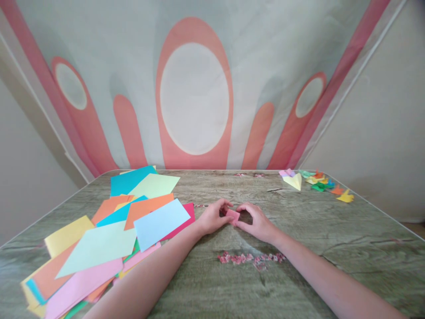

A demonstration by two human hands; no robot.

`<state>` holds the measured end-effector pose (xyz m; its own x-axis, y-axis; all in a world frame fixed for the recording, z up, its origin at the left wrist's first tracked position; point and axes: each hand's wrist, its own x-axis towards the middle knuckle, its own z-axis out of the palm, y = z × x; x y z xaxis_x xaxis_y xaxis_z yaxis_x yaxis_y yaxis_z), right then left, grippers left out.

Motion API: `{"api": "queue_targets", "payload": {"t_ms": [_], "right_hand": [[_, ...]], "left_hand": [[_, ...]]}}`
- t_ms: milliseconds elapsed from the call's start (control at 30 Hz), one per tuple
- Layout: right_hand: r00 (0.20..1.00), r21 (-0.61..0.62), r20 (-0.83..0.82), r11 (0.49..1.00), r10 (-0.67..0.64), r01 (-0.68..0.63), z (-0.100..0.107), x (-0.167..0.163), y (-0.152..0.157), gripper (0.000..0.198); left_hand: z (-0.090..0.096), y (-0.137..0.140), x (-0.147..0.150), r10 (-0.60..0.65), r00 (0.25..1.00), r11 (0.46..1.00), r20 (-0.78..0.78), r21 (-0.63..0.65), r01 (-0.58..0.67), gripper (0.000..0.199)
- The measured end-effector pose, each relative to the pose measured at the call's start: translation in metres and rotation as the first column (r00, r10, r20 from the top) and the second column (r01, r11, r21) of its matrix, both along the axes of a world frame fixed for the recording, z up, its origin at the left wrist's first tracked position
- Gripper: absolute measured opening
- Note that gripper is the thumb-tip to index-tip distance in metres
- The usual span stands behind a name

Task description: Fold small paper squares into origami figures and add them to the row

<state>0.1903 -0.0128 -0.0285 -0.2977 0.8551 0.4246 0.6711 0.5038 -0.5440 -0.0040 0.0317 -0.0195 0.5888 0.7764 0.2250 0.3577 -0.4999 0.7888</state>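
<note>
A small folded piece of pink paper (pixel 233 216) is held between both hands over the middle of the table. My left hand (pixel 215 216) pinches its left side, with the thumb against the near face. From the right, my right hand (pixel 255 222) grips the lower right edge between thumb and fingers. The fingertips behind the paper are partly hidden. To the left of my left forearm, many loose coloured sheets (pixel 99 248) lie in an overlapping spread, with a light blue sheet (pixel 162 223) on top nearest the hand.
Several small folded paper figures (pixel 320 181) sit at the far right, beside a cream folded paper (pixel 294 180). The wood-patterned tabletop (pixel 299 274) carries a printed pink flower strip. Behind its far edge hangs a backdrop (pixel 195 161) with pink arches.
</note>
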Motion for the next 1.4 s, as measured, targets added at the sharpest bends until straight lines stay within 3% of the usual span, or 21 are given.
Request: {"api": "queue_targets", "payload": {"t_ms": [133, 233, 300, 433, 600, 800, 967, 1200, 1400], "right_hand": [[1.0, -0.008, -0.017, 1.0, 0.012, -0.012, -0.001, 0.001, 0.002, 0.025], [0.997, -0.003, -0.059, 0.999, 0.053, -0.053, 0.0, 0.001, 0.002, 0.013], [0.993, 0.025, -0.1, 0.998, 0.059, -0.057, 0.001, 0.001, 0.001, 0.015], [0.989, 0.139, -0.148, 0.99, 0.021, 0.0, 0.004, 0.002, 0.0, 0.015], [0.999, 0.301, -0.034, 0.953, -0.015, 0.025, 0.008, 0.002, -0.002, 0.015], [0.991, 0.347, 0.11, 0.937, -0.079, 0.037, 0.009, 0.002, -0.005, 0.016], [0.991, 0.342, 0.105, 0.939, -0.082, 0.042, 0.01, 0.001, -0.005, 0.013], [0.989, 0.324, 0.108, 0.944, -0.101, 0.061, 0.006, 0.007, 0.0, 0.012], [0.965, 0.297, 0.25, 0.955, -0.082, 0.004, 0.01, 0.007, -0.002, 0.015]], "left_hand": [[0.003, -0.001, 0.005, 0.004, 0.998, 0.999, 0.058, -0.052, -0.001, 0.018], [0.004, -0.004, 0.008, 0.0, 0.995, 0.997, 0.099, -0.076, 0.007, 0.019], [0.003, -0.006, 0.01, 0.018, 0.995, 0.998, 0.103, -0.061, -0.011, 0.02], [0.001, -0.006, 0.009, 0.058, 0.995, 0.996, 0.078, 0.063, -0.063, 0.014], [0.005, -0.007, 0.006, 0.086, 0.996, 0.955, 0.011, 0.286, -0.085, 0.006], [0.011, -0.015, 0.005, 0.141, 0.983, 0.886, -0.121, 0.458, -0.07, 0.012], [0.013, -0.015, 0.003, 0.134, 0.977, 0.848, -0.166, 0.529, -0.027, 0.015], [0.016, -0.015, 0.002, 0.051, 0.981, 0.846, -0.189, 0.529, 0.058, 0.018], [0.013, -0.014, 0.004, -0.016, 0.981, 0.883, -0.192, 0.459, 0.104, 0.024]]}}
